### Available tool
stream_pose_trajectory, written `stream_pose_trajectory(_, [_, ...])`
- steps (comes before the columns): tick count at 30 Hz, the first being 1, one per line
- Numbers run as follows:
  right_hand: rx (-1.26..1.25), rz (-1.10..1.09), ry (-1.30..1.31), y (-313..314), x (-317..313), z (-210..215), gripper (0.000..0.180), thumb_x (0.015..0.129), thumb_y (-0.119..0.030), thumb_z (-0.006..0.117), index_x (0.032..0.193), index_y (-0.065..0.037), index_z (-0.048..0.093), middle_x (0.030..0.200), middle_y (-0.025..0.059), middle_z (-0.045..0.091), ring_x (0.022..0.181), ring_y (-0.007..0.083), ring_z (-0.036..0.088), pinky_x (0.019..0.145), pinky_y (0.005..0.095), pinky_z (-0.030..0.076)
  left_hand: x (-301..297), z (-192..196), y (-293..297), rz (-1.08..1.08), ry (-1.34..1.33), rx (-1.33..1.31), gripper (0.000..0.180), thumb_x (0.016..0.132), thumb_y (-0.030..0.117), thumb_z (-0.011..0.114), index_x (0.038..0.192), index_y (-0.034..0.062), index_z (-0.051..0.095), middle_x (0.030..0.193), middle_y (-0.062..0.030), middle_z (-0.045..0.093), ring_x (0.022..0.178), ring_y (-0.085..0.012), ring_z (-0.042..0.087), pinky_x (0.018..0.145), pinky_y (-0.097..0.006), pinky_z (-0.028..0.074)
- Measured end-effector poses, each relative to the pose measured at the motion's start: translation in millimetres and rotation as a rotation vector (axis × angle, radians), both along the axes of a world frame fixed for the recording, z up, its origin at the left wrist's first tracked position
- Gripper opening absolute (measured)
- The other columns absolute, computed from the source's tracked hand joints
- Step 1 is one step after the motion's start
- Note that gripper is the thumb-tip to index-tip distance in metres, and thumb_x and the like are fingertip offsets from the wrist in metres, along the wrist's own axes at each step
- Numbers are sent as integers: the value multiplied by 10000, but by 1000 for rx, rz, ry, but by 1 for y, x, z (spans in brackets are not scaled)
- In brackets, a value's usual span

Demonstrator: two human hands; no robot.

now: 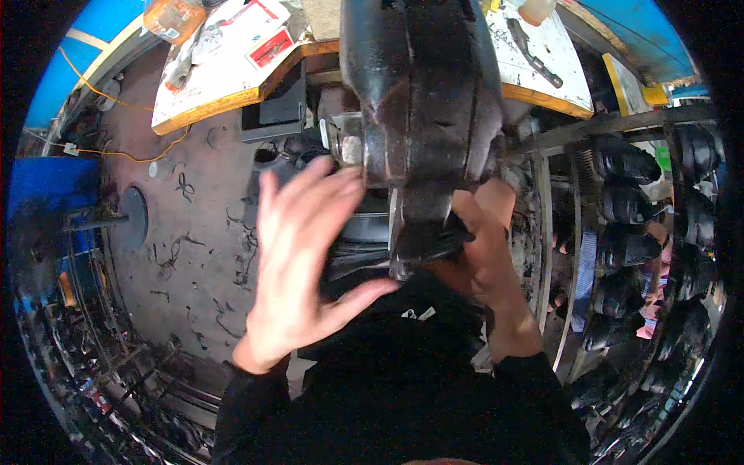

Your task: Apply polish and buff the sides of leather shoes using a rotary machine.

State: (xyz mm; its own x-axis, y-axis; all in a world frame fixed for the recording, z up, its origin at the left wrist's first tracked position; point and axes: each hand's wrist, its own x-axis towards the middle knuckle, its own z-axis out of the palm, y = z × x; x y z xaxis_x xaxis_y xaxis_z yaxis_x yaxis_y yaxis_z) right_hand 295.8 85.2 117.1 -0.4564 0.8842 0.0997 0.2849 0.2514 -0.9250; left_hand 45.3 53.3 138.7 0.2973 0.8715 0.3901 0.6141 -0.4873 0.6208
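A large dark machine head (430, 93) stands upright in the middle, in front of me, with a narrower lower part pointing toward my body. My left hand (302, 256) is at its left side, open, fingers spread and thumb stretched toward the machine's lower end; it is slightly smeared by motion and holds nothing. My right hand (484, 248) is closed at the right of the lower end, its fingers curled round a black glossy piece (434, 242) that looks like leather or part of a shoe. The machine hides part of this piece and some right fingertips.
A white worktop (225, 85) with papers and an orange-tinted jar (173, 18) is at the far left. A dark tool (533, 50) lies on the right worktop (554, 81). Black shoes (624, 203) fill a metal rack at right. Scraps (182, 248) litter the floor.
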Motion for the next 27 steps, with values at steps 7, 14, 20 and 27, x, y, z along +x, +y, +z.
stream_pose_trajectory(7, [261, 13, -273, -3, 2, 20, 599, 849, -337, 798, 1316, -43, 563, 1245, 198, 654, 1130, 405, 637, 986, 441, 525, 13, -14, 26, -155, -352, -271, 532, 640, 62, 862, 1139, 29, 680, 1130, -143, 702, 1093, -346, 662, 1039, -434, 470])
stream_pose_trajectory(14, [53, -28, 46, -4, 9, -83, 1079, 670, -256, 958, 1524, -63, 328, 1531, 158, 450, 1400, 309, 466, 1184, 492, 348, 18, -58, 8, -116, -676, -291, 573, 642, 43, 914, 1154, -11, 663, 1180, -133, 697, 1117, -273, 658, 1009, -405, 488])
stream_pose_trajectory(20, [-228, 168, 418, -4, 26, -192, 1100, 715, -93, 877, 1598, -41, 221, 1621, 133, 346, 1469, 269, 388, 1224, 439, 299, 40, -81, -7, -97, -1112, -417, 658, 675, 20, 920, 1251, 25, 600, 1232, -111, 686, 1133, -184, 639, 994, -326, 481])
stream_pose_trajectory(27, [-93, -56, 65, 2, 114, -146, 994, 773, -329, 869, 1573, -61, 344, 1591, 144, 403, 1457, 278, 414, 1224, 414, 298, 45, -84, -22, 1, -1246, -657, 708, 708, 8, 904, 1305, 18, 525, 1285, -158, 673, 1149, -204, 651, 992, -337, 503])
